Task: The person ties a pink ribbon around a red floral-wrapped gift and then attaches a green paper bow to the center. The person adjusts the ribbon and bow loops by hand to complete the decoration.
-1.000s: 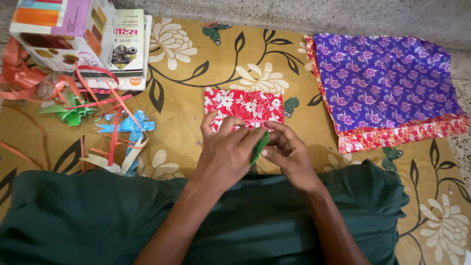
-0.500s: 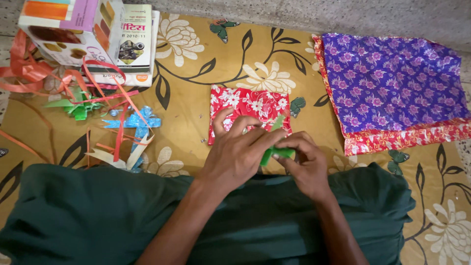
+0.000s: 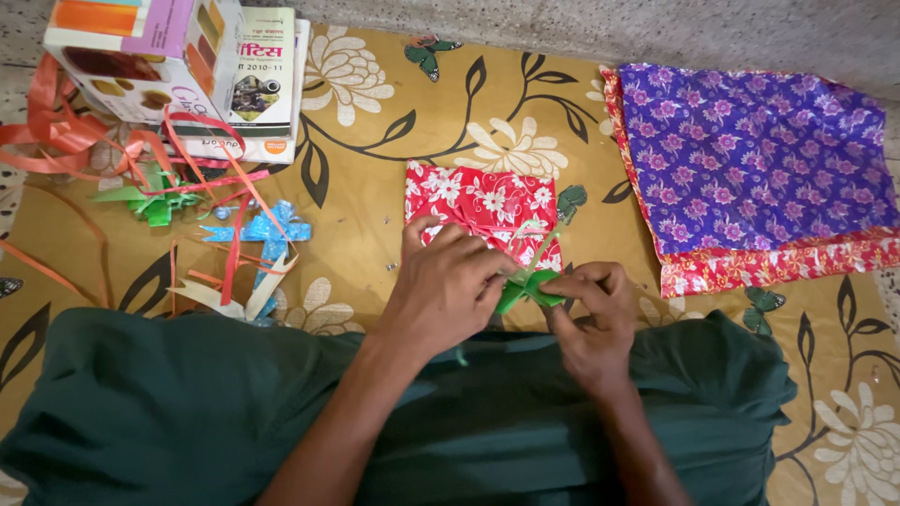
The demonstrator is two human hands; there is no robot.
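Head view shows our left hand (image 3: 448, 286) and right hand (image 3: 589, 314) close together in the middle of the frame, both pinching a small green ribbon (image 3: 525, 289). It sits just below the red flowered packet (image 3: 478, 201) on the yellow flowered cloth (image 3: 375, 169). We think the thin ribbon could slip from our fingers or tear if we pull too hard. Loose ribbon scraps (image 3: 187, 201) at the left could get mixed in too.

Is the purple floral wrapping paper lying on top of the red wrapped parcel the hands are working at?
No: the purple floral paper lies apart on the right, while the red wrapped parcel sits in front of both hands.
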